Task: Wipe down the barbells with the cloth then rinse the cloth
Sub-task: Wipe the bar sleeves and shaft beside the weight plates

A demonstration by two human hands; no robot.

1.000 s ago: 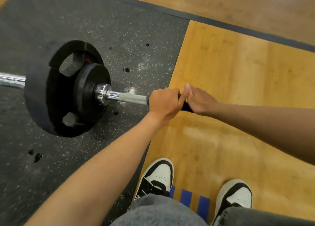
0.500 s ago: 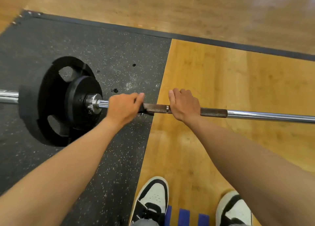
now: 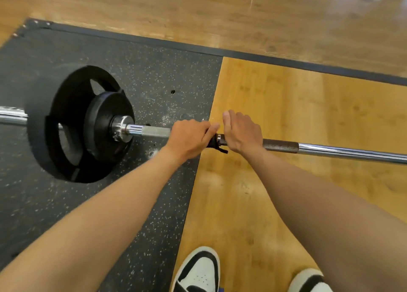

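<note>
One barbell [image 3: 286,146], two plates [image 3: 88,124], left hand [image 3: 189,138] wrapping dark cloth [image 3: 214,145], right hand [image 3: 241,133] gripping bar, hands closer than before

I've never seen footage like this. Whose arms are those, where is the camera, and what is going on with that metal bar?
No machine here: a person wears a camera on the head, looking down at their own arms and shoes. A barbell lies across a black rubber mat and a wooden floor, with black weight plates on its left end. The left hand grips the bar through a dark cloth, of which only a scrap shows. The right hand rests on the bar right beside it, fingers curled over the top.
</note>
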